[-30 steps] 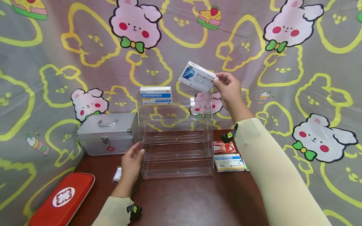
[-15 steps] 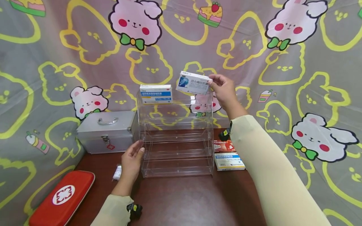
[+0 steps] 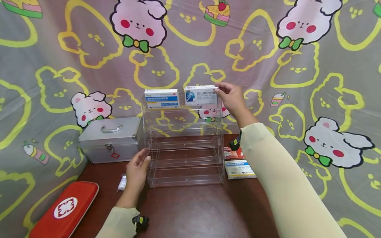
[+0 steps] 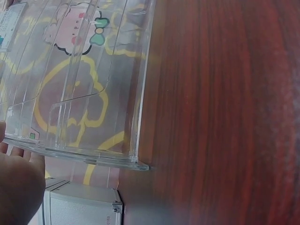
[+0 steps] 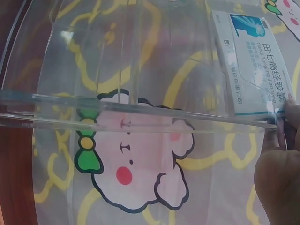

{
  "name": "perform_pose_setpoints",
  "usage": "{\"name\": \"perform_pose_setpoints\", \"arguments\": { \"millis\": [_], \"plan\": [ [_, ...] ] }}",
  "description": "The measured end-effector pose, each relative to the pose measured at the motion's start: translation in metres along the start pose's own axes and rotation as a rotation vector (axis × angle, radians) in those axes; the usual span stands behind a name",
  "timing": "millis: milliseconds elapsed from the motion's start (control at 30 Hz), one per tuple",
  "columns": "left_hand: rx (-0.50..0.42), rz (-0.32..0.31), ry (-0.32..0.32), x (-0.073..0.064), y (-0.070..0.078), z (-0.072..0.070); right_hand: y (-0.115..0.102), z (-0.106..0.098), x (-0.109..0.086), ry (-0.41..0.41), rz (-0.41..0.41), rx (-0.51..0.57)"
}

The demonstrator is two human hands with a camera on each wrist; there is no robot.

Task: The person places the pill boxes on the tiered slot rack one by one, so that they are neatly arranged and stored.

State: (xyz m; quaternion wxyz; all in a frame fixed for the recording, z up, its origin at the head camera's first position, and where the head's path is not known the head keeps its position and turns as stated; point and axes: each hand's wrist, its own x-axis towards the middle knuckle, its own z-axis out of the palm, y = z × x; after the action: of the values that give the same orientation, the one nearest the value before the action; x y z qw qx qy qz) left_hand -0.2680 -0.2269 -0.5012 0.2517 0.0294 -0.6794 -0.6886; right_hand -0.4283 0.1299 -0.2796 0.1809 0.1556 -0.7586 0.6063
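A clear acrylic display rack with stepped tiers stands mid-table. At its top right, my right hand pinches the right end of a white and blue medicine box. That box is level and sits at the top tier; in the right wrist view its lower part shows through clear plastic. My left hand holds the rack's left side edge, its fingers against the side panel. To the left on the top tier stands a blue and white medicine box.
Behind the left hand stands a silver metal case. A red zip case and a small white packet lie left on the dark table. More medicine boxes lie right of the rack. A patterned cloth hangs behind.
The right hand has moved down and slightly left with its medicine box, which has gone from tilted to level at the top tier. The left hand keeps its place on the rack.
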Motion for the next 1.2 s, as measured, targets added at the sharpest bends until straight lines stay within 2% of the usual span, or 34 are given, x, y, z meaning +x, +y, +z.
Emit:
{"name": "perform_pose_setpoints", "arguments": {
  "millis": [167,367,500,733,867,967,1067,1200],
  "plan": [
    [-0.01,-0.013,-0.004,-0.002,0.002,0.0,0.003,0.0,-0.001,-0.016,-0.01,-0.051],
    [-0.025,-0.015,-0.001,-0.002,0.001,0.002,0.011,-0.005,-0.003,-0.02,-0.003,-0.047],
    [-0.021,-0.013,0.001,-0.001,0.001,0.004,0.015,-0.009,-0.003,-0.017,0.006,-0.006],
    [-0.007,-0.032,-0.012,-0.001,0.002,0.005,0.025,-0.022,-0.011,0.06,0.001,0.115],
    [0.0,-0.032,-0.006,-0.002,0.001,0.004,0.036,-0.042,-0.03,0.028,-0.033,0.127],
    [-0.005,-0.032,0.006,-0.003,0.001,0.003,0.052,-0.064,-0.053,-0.052,-0.045,0.079],
    [-0.018,-0.035,0.009,-0.004,0.0,0.003,0.074,-0.093,-0.079,-0.156,-0.008,-0.028],
    [-0.032,-0.035,-0.001,-0.003,0.0,0.003,0.108,-0.138,-0.119,-0.269,0.083,-0.238]
  ]
}}
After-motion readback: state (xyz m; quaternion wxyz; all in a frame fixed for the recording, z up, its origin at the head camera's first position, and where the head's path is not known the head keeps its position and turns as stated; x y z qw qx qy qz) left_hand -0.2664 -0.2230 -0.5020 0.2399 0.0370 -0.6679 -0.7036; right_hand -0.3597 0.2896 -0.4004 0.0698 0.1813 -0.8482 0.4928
